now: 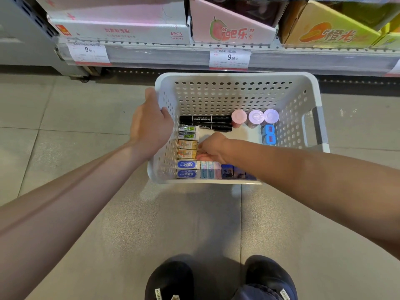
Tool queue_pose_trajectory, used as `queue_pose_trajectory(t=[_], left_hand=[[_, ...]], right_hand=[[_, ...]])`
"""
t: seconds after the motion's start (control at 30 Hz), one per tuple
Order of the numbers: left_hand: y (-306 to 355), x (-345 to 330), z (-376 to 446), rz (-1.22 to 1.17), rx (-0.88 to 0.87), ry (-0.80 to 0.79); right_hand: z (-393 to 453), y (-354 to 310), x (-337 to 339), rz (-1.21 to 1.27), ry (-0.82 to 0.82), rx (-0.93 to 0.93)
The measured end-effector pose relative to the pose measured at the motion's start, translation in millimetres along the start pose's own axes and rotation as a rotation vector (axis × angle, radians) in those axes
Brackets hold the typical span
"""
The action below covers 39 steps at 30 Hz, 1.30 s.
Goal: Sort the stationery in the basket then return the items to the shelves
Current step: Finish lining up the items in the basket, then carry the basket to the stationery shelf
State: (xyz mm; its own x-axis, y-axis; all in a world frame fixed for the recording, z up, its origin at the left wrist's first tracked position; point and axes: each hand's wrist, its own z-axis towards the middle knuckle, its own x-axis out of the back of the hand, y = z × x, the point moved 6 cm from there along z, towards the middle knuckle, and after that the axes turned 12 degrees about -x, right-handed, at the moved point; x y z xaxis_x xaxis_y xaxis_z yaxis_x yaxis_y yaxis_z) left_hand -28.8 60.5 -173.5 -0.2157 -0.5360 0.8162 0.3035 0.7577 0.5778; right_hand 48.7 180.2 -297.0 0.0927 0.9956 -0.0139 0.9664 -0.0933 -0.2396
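Basket (238, 98): two markers (205, 122), three tubs (255, 118), two orange boxes (187, 149)

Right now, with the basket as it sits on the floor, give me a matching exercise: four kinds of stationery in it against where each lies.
Things:
1. black permanent markers
2. pastel round-capped tubs
3. orange eraser boxes
4. blue-labelled eraser boxes

Places:
A. near left corner of the white basket
B. far right corner, standing in a row
C. along the far wall, lying flat
D. left wall, just ahead of the right hand

Pairs: 1-C, 2-B, 3-D, 4-A
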Motion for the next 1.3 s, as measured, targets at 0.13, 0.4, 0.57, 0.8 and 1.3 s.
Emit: queue_pose_trajectory(t=[0.13,0.4,0.57,0.8,1.3], left_hand=[[1.6,1.2,-1.2,-0.026,-0.004,-0.008],[6.9,8.3,-5.5,-0.166,0.117,-0.086],[1.4,15.7,-10.0,-0.34,0.272,-0.142],[-3.3,6.8,-34.3,-0.56,0.379,-0.343],[-4.6,-3.3,-36.6,-0.616,0.454,-0.402]], right_hand=[[-30.4,1.1,4.9,0.05,-0.132,0.019],[-129.8,-18.0,88.8,-0.488,0.511,0.699],[-172.8,-1.2,144.5,-0.697,0.887,0.815],[-169.8,32.7,164.8,-0.706,1.052,0.785],[-152.3,40.8,174.3,-0.306,0.816,0.551]])
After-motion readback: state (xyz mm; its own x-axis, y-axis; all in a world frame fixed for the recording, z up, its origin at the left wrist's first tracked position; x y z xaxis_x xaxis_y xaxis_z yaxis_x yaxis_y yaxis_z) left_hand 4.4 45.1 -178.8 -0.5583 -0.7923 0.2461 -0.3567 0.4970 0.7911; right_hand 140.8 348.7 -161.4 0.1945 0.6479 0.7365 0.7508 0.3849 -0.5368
